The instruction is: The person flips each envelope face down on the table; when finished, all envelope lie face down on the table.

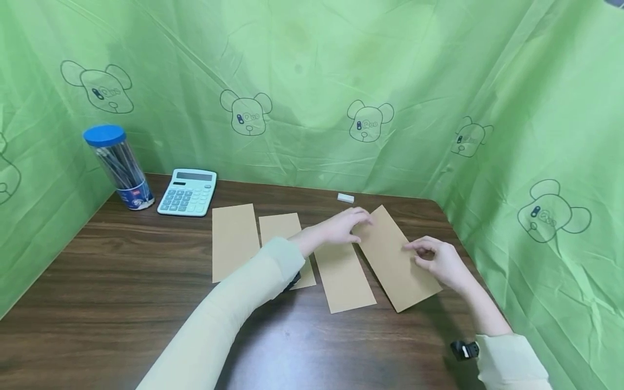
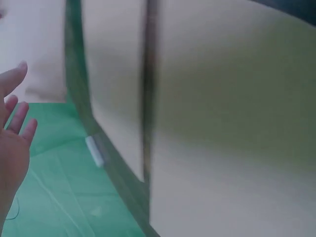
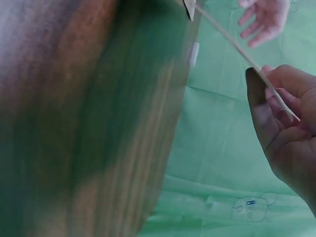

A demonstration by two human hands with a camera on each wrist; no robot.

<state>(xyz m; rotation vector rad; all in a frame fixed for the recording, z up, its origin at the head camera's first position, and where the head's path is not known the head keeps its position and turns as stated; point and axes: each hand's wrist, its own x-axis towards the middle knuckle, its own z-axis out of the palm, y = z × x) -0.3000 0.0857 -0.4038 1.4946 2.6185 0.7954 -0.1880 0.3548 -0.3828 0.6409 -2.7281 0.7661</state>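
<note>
A brown kraft-paper rectangle (image 1: pixel 390 254) slants above the table at the right, its lower edge casting a shadow. My right hand (image 1: pixel 441 262) pinches its right edge; in the right wrist view the thin paper edge (image 3: pixel 232 42) passes between thumb and fingers. My left hand (image 1: pixel 341 226) reaches across to the paper's upper left edge, fingertips overlapping it. Seen from the left wrist, that hand (image 2: pixel 12 143) has its fingers spread apart. Three similar rectangles lie in a row: one on the left (image 1: pixel 233 238), one partly under my left forearm (image 1: pixel 280 225), one beside the lifted paper (image 1: pixel 346 281).
Toward the back left stand a clear tube of pens (image 1: pixel 119 168) with a blue lid and a light-blue calculator (image 1: pixel 187 192). A small white block (image 1: pixel 345 198) lies at the back edge. Green curtain (image 1: pixel 302 157) surrounds the brown wooden table (image 1: pixel 122 303).
</note>
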